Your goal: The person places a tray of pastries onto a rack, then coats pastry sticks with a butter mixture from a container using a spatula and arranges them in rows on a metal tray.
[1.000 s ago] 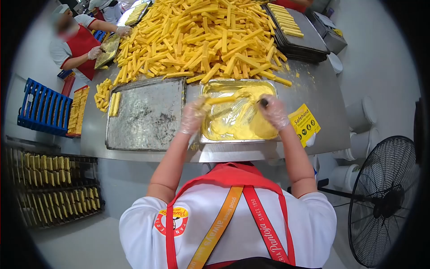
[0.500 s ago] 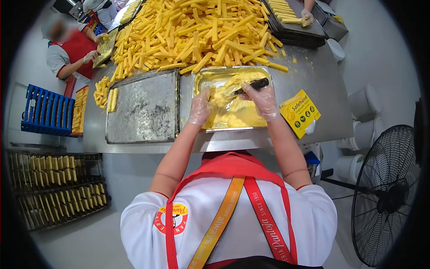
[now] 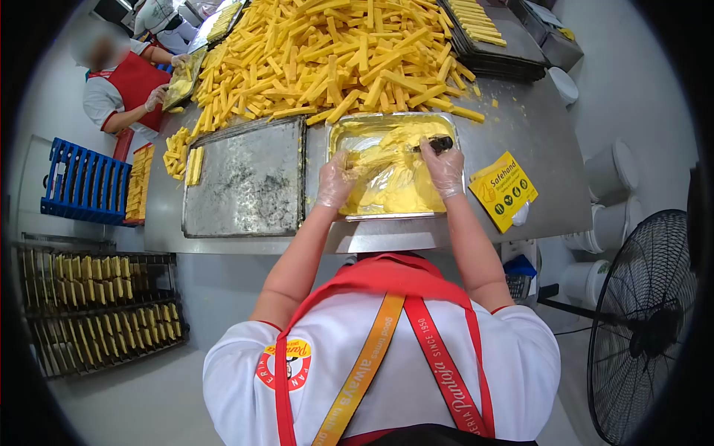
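Note:
In front of me a metal tray (image 3: pixel 333 137) holds soft yellow spread (image 3: pixel 416 186). My right hand (image 3: pixel 444 171), in a clear plastic glove, is closed around the black handle (image 3: pixel 440 144) of a spreading tool, whose blade points left and is smeared with spread. My left hand (image 3: pixel 336 181), also gloved, is closed at the tray's left side, close to the blade's end. Yellow spread coats its fingertips, and what they hold there cannot be made out. A flat dark baking sheet (image 3: pixel 242 182) lies left of the tray, with a few yellow sticks (image 3: pixel 194 166) along its left edge.
A big heap of yellow sticks (image 3: pixel 327 59) rises behind the tray. To the right lie a yellow Safehand packet (image 3: pixel 503 191) and stacked baking sheets (image 3: pixel 498 56). A co-worker (image 3: pixel 134 85) stands at the far left. A fan (image 3: pixel 643 327) stands at lower right.
The view has shifted slightly. My right hand and the tool have moved a little to the right, away from my left hand. The hand at the far right stack is out of view.

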Tool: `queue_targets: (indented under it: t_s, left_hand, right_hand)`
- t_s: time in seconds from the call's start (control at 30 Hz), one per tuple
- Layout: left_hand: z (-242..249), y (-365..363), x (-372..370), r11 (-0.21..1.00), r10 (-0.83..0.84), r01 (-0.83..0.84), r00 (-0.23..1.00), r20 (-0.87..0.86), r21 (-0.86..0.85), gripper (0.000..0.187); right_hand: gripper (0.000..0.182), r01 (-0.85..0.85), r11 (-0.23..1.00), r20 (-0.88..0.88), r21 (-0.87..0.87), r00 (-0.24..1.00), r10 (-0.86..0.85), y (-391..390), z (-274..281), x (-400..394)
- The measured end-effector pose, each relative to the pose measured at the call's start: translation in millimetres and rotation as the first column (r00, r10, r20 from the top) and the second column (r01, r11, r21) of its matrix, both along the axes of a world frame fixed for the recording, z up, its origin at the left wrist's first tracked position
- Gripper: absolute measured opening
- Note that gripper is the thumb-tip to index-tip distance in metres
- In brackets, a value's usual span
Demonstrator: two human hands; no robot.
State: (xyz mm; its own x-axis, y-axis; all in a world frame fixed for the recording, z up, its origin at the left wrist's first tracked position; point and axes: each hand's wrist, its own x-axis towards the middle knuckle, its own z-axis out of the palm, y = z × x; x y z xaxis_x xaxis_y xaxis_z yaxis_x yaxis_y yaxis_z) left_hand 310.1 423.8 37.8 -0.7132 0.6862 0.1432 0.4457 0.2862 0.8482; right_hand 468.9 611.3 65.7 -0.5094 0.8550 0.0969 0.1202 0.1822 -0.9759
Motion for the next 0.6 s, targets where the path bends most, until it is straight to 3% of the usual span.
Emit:
queue_targets:
  t_s: [0.03,0.07,0.17,0.23,0.3,0.33,0.37,0.43,0.47,0.57,0.6]
  left_hand:
    - [-1,-1,1,1.000,0.002,-0.002,0.999,0.033,0.006,0.032]
    - [-1,0,0,0.999,0.024,-0.024,1.000,-0.003,-0.032,0.028]
    - [-5,0,-2,0.994,0.059,-0.062,0.997,-0.040,-0.085,0.019]
    - [-12,-1,-6,0.998,0.052,-0.051,0.999,0.013,-0.026,0.016]
    - [12,-7,0,0.999,-0.045,0.045,0.984,-0.172,-0.002,0.020]
    - [22,-9,0,0.996,-0.083,0.089,0.960,-0.267,0.008,0.022]
    - [22,-12,-6,0.985,-0.153,0.172,0.898,-0.412,0.009,0.024]
    - [22,-19,-17,0.943,-0.273,0.330,0.701,-0.659,-0.040,0.029]
    - [23,-22,-18,0.923,-0.338,0.368,0.629,-0.700,-0.115,0.031]
    - [19,-22,-23,0.895,-0.339,0.430,0.488,-0.804,-0.117,0.030]
    - [17,-23,-24,0.898,-0.337,0.425,0.490,-0.804,-0.118,0.031]
  right_hand:
    - [0.026,0.005,1.000,0.011,0.027,1.000,-0.005,-3,1,1]
    - [0.022,-0.079,0.989,-0.261,-0.123,0.964,0.045,-11,-1,-2]
    - [0.019,-0.256,0.889,-0.475,-0.379,0.879,0.051,-40,29,-6]
    - [0.018,-0.137,0.972,-0.132,-0.189,0.985,0.113,-20,9,-2]
    - [0.017,-0.029,0.998,0.227,0.053,0.974,0.016,-3,5,-3]
    - [0.017,-0.004,0.999,0.272,0.043,0.962,-0.008,-2,13,-2]
    - [0.018,-0.034,0.995,0.046,-0.090,0.998,0.039,-5,19,-3]
    - [0.018,-0.176,0.928,-0.399,-0.327,0.916,0.033,-22,41,-6]
    - [0.019,-0.254,0.879,-0.418,-0.404,0.906,0.070,-26,57,-7]
    - [0.019,-0.196,0.926,-0.156,-0.323,0.976,0.152,-4,26,-18]
    - [0.020,-0.102,0.969,0.073,-0.225,0.990,0.121,10,9,-23]
